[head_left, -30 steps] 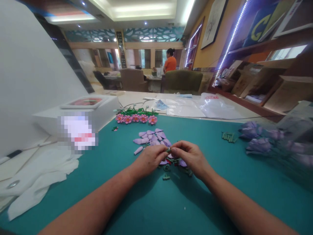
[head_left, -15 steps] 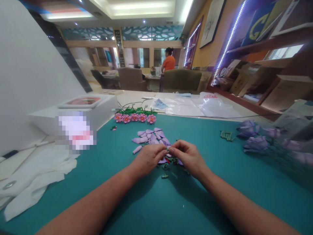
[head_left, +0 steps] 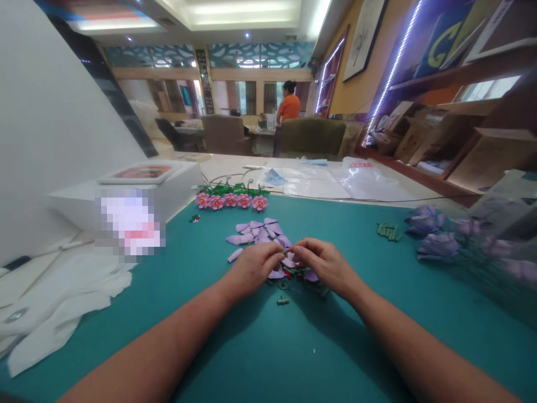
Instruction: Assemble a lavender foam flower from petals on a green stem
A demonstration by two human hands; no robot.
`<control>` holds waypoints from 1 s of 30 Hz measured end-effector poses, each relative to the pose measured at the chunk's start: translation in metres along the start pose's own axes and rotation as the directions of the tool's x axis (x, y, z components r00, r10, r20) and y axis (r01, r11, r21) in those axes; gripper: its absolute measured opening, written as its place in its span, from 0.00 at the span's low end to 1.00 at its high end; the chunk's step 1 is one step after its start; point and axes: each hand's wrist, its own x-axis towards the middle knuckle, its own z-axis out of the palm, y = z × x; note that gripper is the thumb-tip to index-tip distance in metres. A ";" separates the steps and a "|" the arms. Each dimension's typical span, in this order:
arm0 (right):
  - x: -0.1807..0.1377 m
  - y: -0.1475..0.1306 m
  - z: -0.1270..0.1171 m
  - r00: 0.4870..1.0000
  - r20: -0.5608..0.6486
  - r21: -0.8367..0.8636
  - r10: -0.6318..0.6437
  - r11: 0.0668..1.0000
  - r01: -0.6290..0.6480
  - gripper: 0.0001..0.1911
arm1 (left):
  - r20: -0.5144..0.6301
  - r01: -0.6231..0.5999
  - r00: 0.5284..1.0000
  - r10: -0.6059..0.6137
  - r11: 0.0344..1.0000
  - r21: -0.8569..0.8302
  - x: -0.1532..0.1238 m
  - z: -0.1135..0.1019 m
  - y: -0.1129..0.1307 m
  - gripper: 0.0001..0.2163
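My left hand (head_left: 255, 265) is closed, thumb and index finger pinching a small green piece (head_left: 285, 252). Facing it, my right hand (head_left: 328, 265) is also closed in a pinch; a small red bit shows at its fingertips, mostly hidden. The two sets of fingertips nearly meet above a pile of lilac plastic petals (head_left: 255, 230). Under the hands lie more petals, several dark green pieces and some red ones, partly covered. Nearer to me on the mat are a round green piece (head_left: 283, 284) and a short green connector (head_left: 283, 300).
Pink toy flowers (head_left: 230, 200) line the far edge of the green mat (head_left: 268, 358). Green sticks (head_left: 389, 231) and purple roses (head_left: 438, 246) lie right. White plastic bags (head_left: 67, 296) and a white box (head_left: 176, 190) stand left. A person in orange (head_left: 289, 106) is far off.
My fingertips have drawn slightly apart and turned, so the green piece shows more and a red bit has come into view. The pile and surroundings look the same.
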 end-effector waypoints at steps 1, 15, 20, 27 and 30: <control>0.000 0.000 -0.003 1.000 0.026 -0.133 -0.015 0.991 0.019 0.13 | 0.001 0.010 1.000 -0.010 1.000 -0.017 0.001 -0.001 -0.002 0.11; -0.002 0.001 -0.012 0.970 0.243 -0.806 0.014 0.559 0.193 0.11 | 0.044 0.087 0.996 -0.082 0.989 -0.116 0.004 -0.001 -0.013 0.10; 0.000 0.000 -0.021 0.984 0.176 -0.809 0.030 0.574 0.127 0.12 | 0.039 0.092 0.995 -0.088 0.990 -0.105 0.004 0.000 -0.015 0.10; -0.003 -0.002 -0.012 0.964 0.265 -0.809 0.035 0.551 0.202 0.11 | 0.059 0.138 0.990 -0.129 0.973 -0.186 0.005 -0.002 -0.011 0.15; -0.003 -0.001 -0.006 0.959 0.281 -0.814 0.039 0.538 0.217 0.10 | 0.089 0.163 0.985 -0.145 0.955 -0.246 0.005 -0.004 -0.011 0.16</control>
